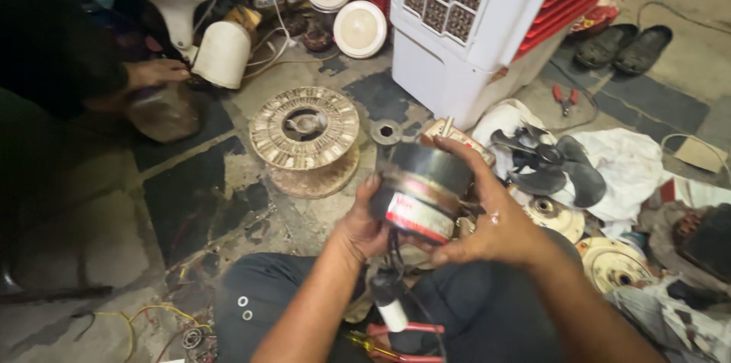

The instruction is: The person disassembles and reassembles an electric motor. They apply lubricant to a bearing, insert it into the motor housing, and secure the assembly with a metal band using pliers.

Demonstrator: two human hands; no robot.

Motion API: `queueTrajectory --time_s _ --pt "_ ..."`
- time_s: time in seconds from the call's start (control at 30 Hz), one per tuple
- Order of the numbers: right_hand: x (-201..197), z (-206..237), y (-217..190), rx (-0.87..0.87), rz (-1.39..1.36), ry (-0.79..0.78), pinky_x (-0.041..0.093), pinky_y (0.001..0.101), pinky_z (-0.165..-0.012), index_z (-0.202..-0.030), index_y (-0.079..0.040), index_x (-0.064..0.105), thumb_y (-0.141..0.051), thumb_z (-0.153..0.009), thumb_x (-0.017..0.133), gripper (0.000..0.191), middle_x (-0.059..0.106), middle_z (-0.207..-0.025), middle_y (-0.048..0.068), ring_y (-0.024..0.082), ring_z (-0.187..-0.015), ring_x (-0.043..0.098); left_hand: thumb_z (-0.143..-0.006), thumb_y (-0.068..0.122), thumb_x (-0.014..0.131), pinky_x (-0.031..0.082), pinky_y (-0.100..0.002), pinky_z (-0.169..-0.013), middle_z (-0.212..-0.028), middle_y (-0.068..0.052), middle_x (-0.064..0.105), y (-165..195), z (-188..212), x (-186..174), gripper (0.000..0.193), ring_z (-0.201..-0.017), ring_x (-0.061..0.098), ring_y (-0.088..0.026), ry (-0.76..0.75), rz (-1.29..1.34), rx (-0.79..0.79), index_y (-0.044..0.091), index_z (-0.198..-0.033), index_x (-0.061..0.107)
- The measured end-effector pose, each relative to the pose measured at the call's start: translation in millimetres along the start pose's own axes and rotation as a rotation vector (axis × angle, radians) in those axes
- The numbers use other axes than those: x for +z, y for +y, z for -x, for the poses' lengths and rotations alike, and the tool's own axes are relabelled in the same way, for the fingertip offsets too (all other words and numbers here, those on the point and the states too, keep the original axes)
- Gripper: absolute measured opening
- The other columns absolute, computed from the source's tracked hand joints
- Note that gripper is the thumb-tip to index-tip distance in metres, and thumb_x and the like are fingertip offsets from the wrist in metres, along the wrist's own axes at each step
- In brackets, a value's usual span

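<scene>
From the head camera, both hands held a small round electric motor [421,188] above the person's lap, over a stained tile floor [190,203]. The left hand [362,222] cupped its near side with fingers curled against the casing; the right hand [491,218] wrapped over the far side, thumb and fingers spread around the metal body. A red and white label band ran round the motor's lower edge, and dark wires hung from it toward a white cylindrical capacitor [390,310].

Just beyond the motor lay an empty wire spool [306,134] with a flat, ribbed rim. A white air cooler [472,20] stood behind, and a dark fan blade [544,165] rested on white cloth to the right. Red-handled pliers [403,330] lay at the lap. At the left, another person's hand [156,72] touched a cream motor housing [222,54].
</scene>
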State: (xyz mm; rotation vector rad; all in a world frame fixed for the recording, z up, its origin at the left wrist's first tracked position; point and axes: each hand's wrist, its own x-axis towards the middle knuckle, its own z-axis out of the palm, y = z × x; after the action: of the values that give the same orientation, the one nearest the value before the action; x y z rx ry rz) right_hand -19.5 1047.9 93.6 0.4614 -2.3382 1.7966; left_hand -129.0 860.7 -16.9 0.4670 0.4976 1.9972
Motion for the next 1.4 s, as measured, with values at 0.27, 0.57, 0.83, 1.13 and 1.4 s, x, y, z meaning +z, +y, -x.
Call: queueTrajectory --time_s 0.27,0.57,0.83,1.13,1.4 --pt "15 -21 63 0.131 -0.828 0.458 0.052 0.0430 -0.103 -0.146 0.000 0.047 -0.031 -0.084 0.081 0.077 0.065 -0.133 0.011 0.024 -0.121 0.064 -0.093 0.079 0.037 0.060 -0.045 -0.067 -0.109 -0.029 0.066 55 -19 35 0.094 -0.090 0.071 -0.036 0.568 -1.196 0.066 -0.001 -0.140 0.048" --pt "31 -2 50 0.225 -0.222 0.279 0.055 0.0327 -0.097 -0.145 -0.006 0.046 -0.016 -0.095 0.064 0.054 0.061 -0.141 0.008 0.019 -0.127 0.063 -0.092 0.085 0.033 0.046 -0.030 -0.053 -0.109 -0.012 0.069 14 -3 -21 0.088 -0.087 0.066 -0.026 0.520 0.029 0.296 0.012 -0.130 0.063" --pt "37 -32 58 0.046 0.066 0.138 0.044 0.0441 -0.111 -0.159 -0.009 0.029 -0.005 -0.073 0.082 0.101 0.047 -0.156 0.016 0.027 -0.143 0.049 -0.096 0.080 0.037 0.042 -0.026 -0.050 -0.110 -0.010 0.073 31 34 -36 0.079 -0.083 0.066 -0.026 0.041 0.379 0.176 0.015 -0.130 0.065" --pt "45 -54 74 0.071 -0.365 -0.105 0.036 0.0458 -0.122 -0.162 -0.007 0.030 0.002 -0.061 0.091 0.118 0.039 -0.160 0.014 0.029 -0.149 0.040 -0.094 0.082 0.041 0.032 -0.023 -0.039 -0.085 0.000 0.070 26 40 9 0.073 -0.062 0.064 -0.010 0.562 -0.041 0.301 0.018 -0.118 0.067" --pt "48 -46 45 -0.100 -0.066 -0.050 0.040 0.0407 -0.122 -0.156 -0.004 0.041 -0.005 -0.059 0.093 0.109 0.048 -0.157 0.013 0.024 -0.146 0.049 -0.099 0.070 0.046 0.044 -0.024 -0.045 -0.093 -0.001 0.074 25 38 7 0.062 -0.071 0.070 -0.012 0.466 0.083 0.392 0.015 -0.119 0.068"
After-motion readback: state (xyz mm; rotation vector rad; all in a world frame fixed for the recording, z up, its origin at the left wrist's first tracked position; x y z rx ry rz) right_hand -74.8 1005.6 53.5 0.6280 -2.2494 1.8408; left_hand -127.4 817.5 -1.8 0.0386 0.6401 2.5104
